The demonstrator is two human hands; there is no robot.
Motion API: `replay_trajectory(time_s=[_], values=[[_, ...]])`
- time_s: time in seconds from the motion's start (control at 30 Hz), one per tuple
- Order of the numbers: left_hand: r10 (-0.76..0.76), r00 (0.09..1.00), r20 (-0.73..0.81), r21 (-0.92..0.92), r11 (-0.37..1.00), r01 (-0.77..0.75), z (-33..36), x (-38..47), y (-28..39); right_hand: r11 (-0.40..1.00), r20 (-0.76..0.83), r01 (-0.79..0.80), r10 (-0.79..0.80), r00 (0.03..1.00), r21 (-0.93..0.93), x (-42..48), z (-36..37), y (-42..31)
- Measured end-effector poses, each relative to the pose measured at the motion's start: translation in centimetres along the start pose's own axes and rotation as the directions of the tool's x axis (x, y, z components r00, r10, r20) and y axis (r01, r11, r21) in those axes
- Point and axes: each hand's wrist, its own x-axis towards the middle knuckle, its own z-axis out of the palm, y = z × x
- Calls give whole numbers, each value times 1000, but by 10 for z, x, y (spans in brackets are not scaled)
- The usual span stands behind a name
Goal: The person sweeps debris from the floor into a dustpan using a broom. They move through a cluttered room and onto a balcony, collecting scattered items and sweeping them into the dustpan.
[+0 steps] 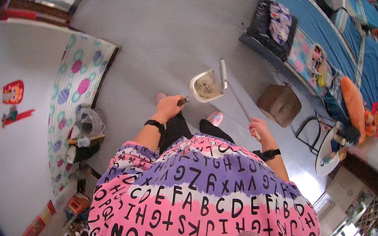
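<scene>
My left hand (170,107) grips the top end of a dustpan's handle, which shows a hook-like tip beside my fingers. Below it the pale dustpan (207,85) has its open side turned to the right, and dark dirt marks its inside. My right hand (260,131) is closed around the pale pole of a long-handled broom (240,101). The broom's narrow white head (223,73) is close by the dustpan's open edge; whether they touch I cannot tell. Dark bands circle both wrists.
A brown stool (279,105) stands right of the broom, with a round white table (327,152) beyond it. Along the right runs a seat with a black cushion (264,27) and blue covering. Plastic bags (88,121) lie by the dotted wall panel (74,75) at left.
</scene>
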Motion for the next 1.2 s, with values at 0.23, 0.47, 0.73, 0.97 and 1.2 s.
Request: replay_trajectory(time_s=[0.23,0.47,0.73,0.97,1.2], values=[[-360,924,-130,-237,916,324,-67,-50,-113,959,-109,211,-235,966,-191,78,109,-102],[-565,797,-214,-384,799,463,-112,-82,-216,912,-17,122,-140,990,-393,189,291,-183],[-709,671,-220,-474,678,561,-155,-79,-295,328,244,277,-139,960,-903,233,507,-132],[-702,686,-193,-359,701,616,-186,-59,-315,362,440,367,145,886,-857,130,526,-142],[-769,614,-178,-442,620,648,-148,-115,-300,417,368,369,-86,926,-830,123,537,-209]])
